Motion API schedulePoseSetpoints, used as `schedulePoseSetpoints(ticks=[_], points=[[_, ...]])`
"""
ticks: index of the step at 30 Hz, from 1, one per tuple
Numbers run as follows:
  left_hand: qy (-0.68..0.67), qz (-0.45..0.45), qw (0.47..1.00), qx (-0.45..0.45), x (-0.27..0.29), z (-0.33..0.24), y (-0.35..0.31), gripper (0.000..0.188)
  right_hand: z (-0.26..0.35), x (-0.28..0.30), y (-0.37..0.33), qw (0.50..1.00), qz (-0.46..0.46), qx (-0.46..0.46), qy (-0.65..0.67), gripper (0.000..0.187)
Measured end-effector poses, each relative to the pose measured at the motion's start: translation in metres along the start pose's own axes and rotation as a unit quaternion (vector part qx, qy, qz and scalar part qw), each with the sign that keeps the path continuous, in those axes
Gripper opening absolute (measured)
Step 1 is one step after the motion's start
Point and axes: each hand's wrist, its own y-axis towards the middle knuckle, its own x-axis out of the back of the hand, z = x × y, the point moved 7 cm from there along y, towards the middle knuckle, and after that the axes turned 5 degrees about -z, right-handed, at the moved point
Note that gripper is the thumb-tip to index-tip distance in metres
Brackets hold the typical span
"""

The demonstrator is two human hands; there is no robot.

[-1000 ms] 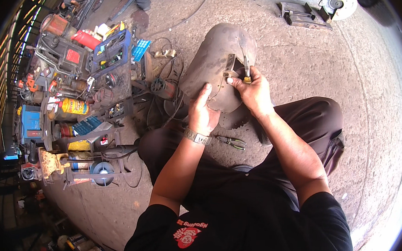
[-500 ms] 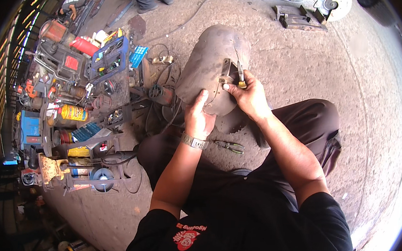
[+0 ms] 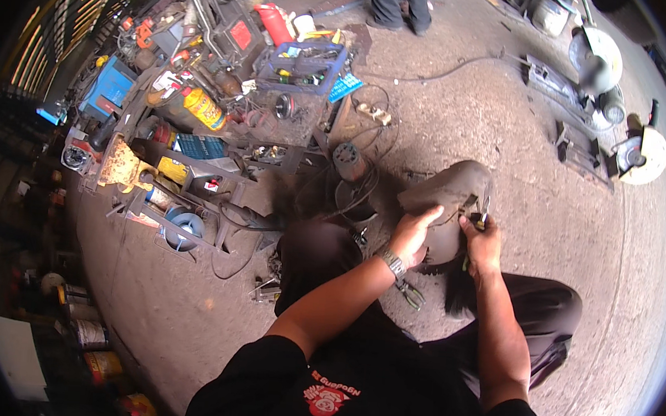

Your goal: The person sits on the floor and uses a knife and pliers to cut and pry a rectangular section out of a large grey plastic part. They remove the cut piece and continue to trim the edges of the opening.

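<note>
A grey-brown curved welding mask (image 3: 452, 188) is tilted above my lap, its surface worn and cracked. My left hand (image 3: 413, 238) is closed on its lower left edge, thumb lying on the outer face. At the window frame on its right side, my right hand (image 3: 480, 243) pinches a small tool (image 3: 485, 208) with a slim metal end and a yellow-and-dark handle; its exact kind is hard to make out. The tool's metal end lies along the frame. Pliers with green-edged handles (image 3: 411, 295) rest on the floor between my legs.
At left stands a cluttered bench with a blue tool tray (image 3: 301, 66), a yellow bottle (image 3: 202, 108) and a blue box (image 3: 109, 85). A dark machine with cables (image 3: 350, 162) is beside my left knee. Cut-off saws (image 3: 640, 156) stand far right. Another person's legs (image 3: 398, 2) are at the back.
My view has swung left, so the surroundings sit further right. The mask has tipped and shows less of its face. Both hands keep their hold on the mask and the small tool.
</note>
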Motion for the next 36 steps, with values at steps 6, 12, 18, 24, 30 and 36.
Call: schedulePoseSetpoints(ticks=[6,12,18,24,30,36], points=[[0.131,-0.177,0.971,-0.092,0.073,-0.043,0.007,0.028,-0.004,-0.008,0.009,1.0,-0.015,0.005,0.003,0.033],[0.251,-0.073,0.933,-0.246,0.06,-0.225,0.037,0.025,-0.011,-0.014,0.012,0.999,-0.019,-0.022,-0.02,0.033],[0.708,-0.212,0.518,-0.43,0.082,-0.352,0.168,0.036,-0.021,-0.03,0.008,0.995,0.02,-0.092,-0.041,0.033],[0.706,-0.216,0.405,-0.539,0.094,-0.43,0.31,0.038,-0.049,-0.04,0.02,0.981,0.034,-0.152,-0.117,0.035],[0.737,-0.288,0.42,-0.444,0.111,-0.456,0.392,0.037,-0.04,-0.048,0.034,0.963,0.034,-0.234,-0.128,0.029],[0.834,-0.321,0.341,-0.291,0.154,-0.508,0.445,0.051,-0.047,-0.05,0.037,0.956,0.067,-0.244,-0.145,0.037]])
